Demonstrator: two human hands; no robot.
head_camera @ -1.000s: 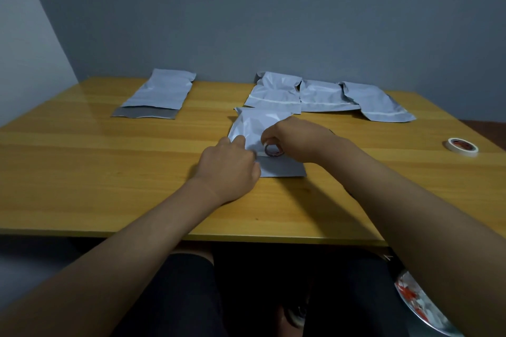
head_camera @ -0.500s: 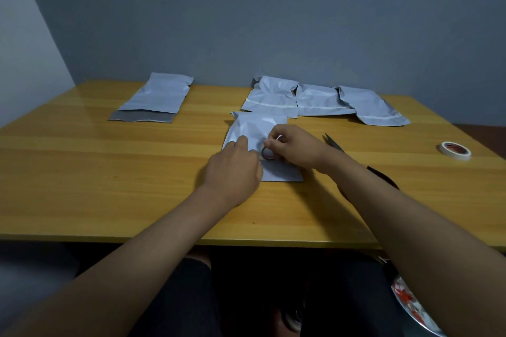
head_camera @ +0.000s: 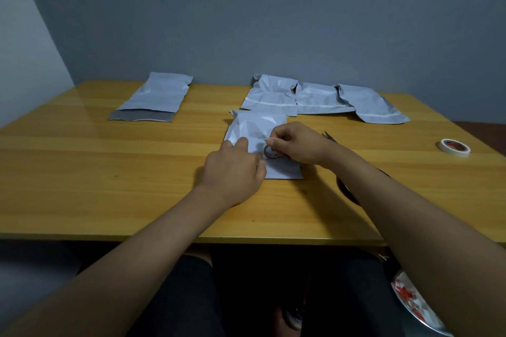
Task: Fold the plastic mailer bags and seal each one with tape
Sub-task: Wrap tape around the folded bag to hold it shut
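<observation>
1. Head view, hidden or unclear: the right forearm covers most of the scissors [head_camera: 330, 137]; only a blade tip beyond the right wrist and a dark handle part nearer the person show. A patterned object [head_camera: 410, 301] at the lower right is cut off by the frame edge and cannot be identified.
2. Left hand [head_camera: 232, 169]: it rests on the near left part of the mailer bag [head_camera: 254, 128], holding it flat on the surface [head_camera: 109, 172]. Its fingers are loosely curled, tips down on the plastic; whether they grip a fold cannot be told.
3. Right hand [head_camera: 298, 142]: its thumb and forefinger are pressed together in a pinch, just above a small tape roll [head_camera: 270, 152] held beneath the hand. The pinched item is too small to confirm; it looks like a tape end.
4. Beyond the fingers: three more mailer bags [head_camera: 317, 97] lie overlapping in a row. Far left of the fingers lies a flat mailer bag [head_camera: 158, 96] on a dark one.
5. Well right of the fingers: a second tape roll [head_camera: 454, 147], white with a red core.
6. Writing: none legible.
</observation>
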